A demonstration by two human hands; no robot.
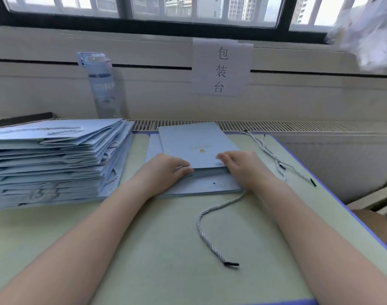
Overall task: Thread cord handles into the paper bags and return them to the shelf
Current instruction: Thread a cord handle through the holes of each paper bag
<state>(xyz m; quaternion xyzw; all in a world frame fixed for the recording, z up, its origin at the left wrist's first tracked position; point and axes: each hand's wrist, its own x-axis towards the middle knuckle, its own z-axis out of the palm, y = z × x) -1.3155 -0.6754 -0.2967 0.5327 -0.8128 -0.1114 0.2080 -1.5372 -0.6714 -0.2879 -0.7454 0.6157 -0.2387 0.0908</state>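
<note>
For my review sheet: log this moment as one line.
left hand: pinches top bag near edge | right hand: fingers flat on it | cord: loose on table | bag stack: left

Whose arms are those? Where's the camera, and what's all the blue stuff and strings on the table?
Those are a person's own arms. The camera sits on their head, looking down, so you see what they see. The left hand pinches the near edge of a flat blue paper bag; the right hand rests its fingers on top. A tall stack of bags lies to the left. The strings are cord handles: one cord in front, more cords on the right. A water bottle stands behind the table.
</note>
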